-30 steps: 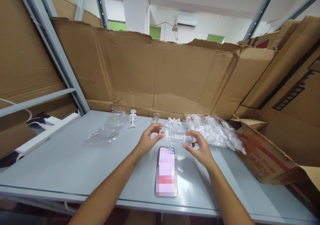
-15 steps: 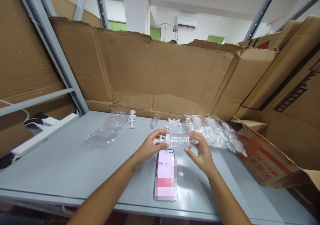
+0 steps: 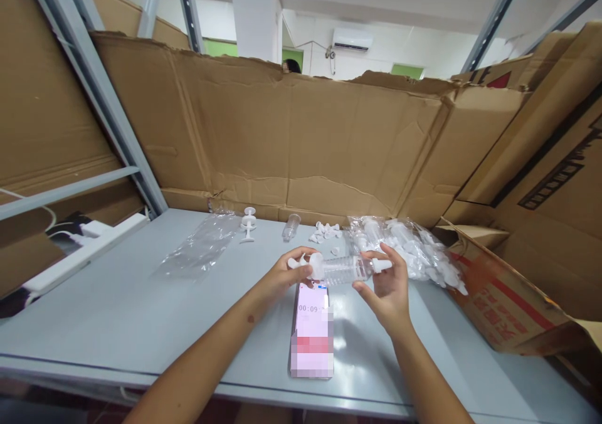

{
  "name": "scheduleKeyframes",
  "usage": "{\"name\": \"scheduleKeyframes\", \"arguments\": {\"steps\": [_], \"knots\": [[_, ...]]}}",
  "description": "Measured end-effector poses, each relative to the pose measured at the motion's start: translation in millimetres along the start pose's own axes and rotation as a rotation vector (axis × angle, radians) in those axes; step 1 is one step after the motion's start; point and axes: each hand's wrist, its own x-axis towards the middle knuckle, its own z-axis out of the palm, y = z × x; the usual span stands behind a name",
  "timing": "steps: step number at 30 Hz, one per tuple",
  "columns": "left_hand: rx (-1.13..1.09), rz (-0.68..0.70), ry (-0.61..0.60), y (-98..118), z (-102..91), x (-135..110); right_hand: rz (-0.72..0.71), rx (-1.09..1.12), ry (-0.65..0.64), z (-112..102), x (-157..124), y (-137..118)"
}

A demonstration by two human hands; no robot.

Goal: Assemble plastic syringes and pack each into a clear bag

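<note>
A clear ribbed plastic syringe (image 3: pixel 341 270) with white end parts lies sideways between my hands, above the top of a phone. My left hand (image 3: pixel 294 272) grips its white plunger end, fingers closed around the collar and handle. At the other end, my right hand (image 3: pixel 388 286) has thumb and fingertips around the barrel near the white nozzle (image 3: pixel 382 265), which points right. Behind them sit a pile of small white nozzles (image 3: pixel 325 231), another clear barrel (image 3: pixel 291 227) and a white plunger (image 3: pixel 248 225). A small white piece (image 3: pixel 335 251) lies in front of the pile.
The phone (image 3: pixel 313 323) shows a running timer. A clear bag of white parts (image 3: pixel 407 248) is at back right, beside an open carton (image 3: pixel 508 298). A flat plastic bag (image 3: pixel 202 245) and a power strip (image 3: pixel 84 254) lie left. Cardboard (image 3: pixel 305 135) walls the back.
The syringe has tilted, its nozzle end shifting right and more into view. My right hand has turned and its fingers have lifted. Beyond the cardboard, a person's head has moved left.
</note>
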Motion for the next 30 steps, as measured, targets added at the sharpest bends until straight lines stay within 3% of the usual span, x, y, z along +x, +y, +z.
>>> {"name": "scheduleKeyframes", "arguments": {"steps": [6,13,18,30], "knots": [[-0.046,-0.065,-0.020,-0.1,3.1,0.2,0.070,-0.002,-0.007,-3.2,-0.2,-3.4],[-0.072,-0.112,-0.044,-2.8,3.2,-0.3,-0.008,-0.009,-0.022,-4.6,-2.8,0.7],[-0.065,-0.122,-0.066,-3.3,5.5,-1.2,0.029,0.050,-0.040,-2.8,-4.1,-2.0],[-0.005,0.065,0.112,-7.3,8.4,-1.4,0.168,0.072,0.152,-3.3,1.8,-2.1]]}}
